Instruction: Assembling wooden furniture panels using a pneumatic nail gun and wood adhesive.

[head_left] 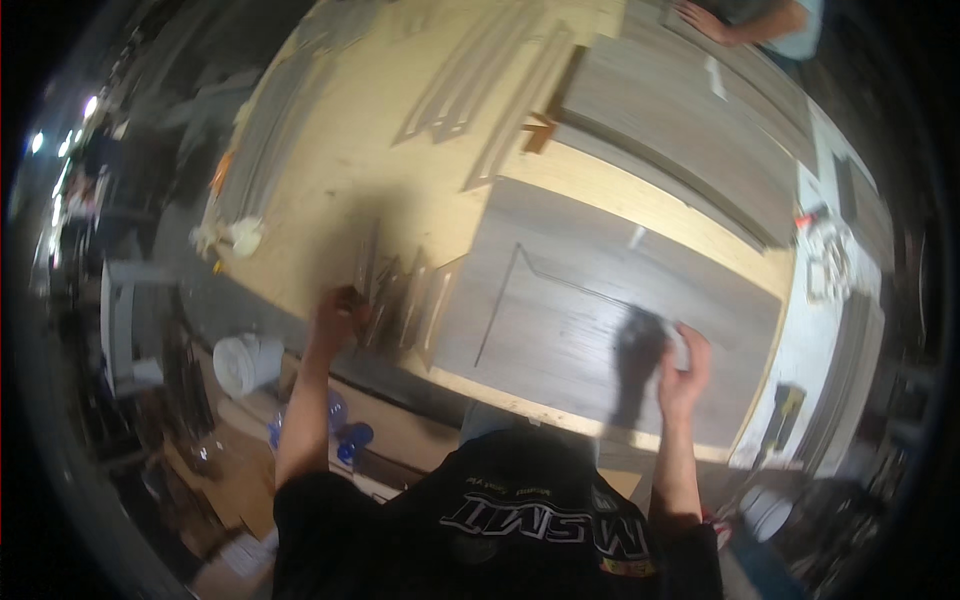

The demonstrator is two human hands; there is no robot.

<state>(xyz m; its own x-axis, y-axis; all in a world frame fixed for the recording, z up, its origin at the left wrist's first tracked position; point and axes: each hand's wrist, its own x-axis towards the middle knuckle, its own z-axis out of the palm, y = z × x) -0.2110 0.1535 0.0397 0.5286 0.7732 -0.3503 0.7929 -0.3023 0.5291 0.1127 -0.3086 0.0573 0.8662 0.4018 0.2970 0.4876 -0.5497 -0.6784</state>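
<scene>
A grey wood-grain panel (570, 330) lies flat on the table in front of me. A thin dark bent line (515, 262) runs across its face; I cannot tell whether it is a strand or a mark. Above the panel's right part is my right hand (685, 372), fingers curled, with something small and pale between thumb and fingers. Its shadow falls on the panel. My left hand (340, 318) is at the near edge of the table, beside several thin strips (405, 300) standing out from the panel's left side. Blur hides whether its fingers grip one.
Stacked grey panels (690, 120) lie beyond, with another person's hand (705, 22) on the far one. Long strips (470, 75) lie on the yellowish tabletop (350, 130). A white bucket (245, 363) stands below left. A yellow-and-black tool (787, 410) lies at right.
</scene>
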